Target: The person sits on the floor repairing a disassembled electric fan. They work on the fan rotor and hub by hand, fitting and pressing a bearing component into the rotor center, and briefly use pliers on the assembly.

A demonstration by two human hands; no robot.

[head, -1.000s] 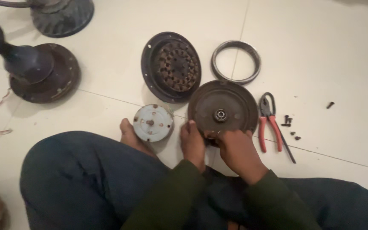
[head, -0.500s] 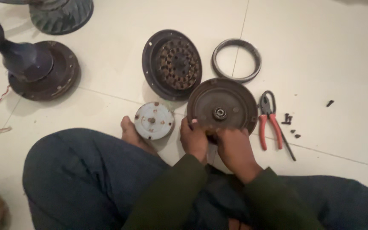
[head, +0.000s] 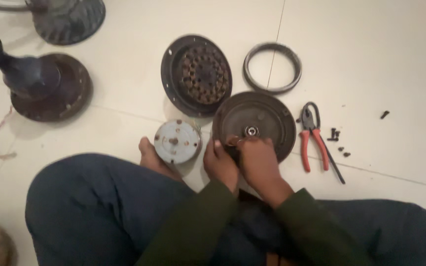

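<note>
floor [head: 395, 59]: pale tiles | on it: dark round cover [head: 262, 116], coil-filled housing [head: 196, 75], metal ring [head: 272, 67], small grey disc [head: 177, 141], red-handled pliers [head: 314, 143], loose screws [head: 338, 140], fan base [head: 50, 91]

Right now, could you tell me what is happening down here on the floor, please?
A person sits cross-legged on the tiled floor, both hands on a round dark motor cover lying flat. The left hand touches its near rim; the right hand rests on it just below the centre bearing. Beside it lie a small grey disc-shaped part, a winding plate, a metal ring, red-handled pliers and a few loose screws.
</note>
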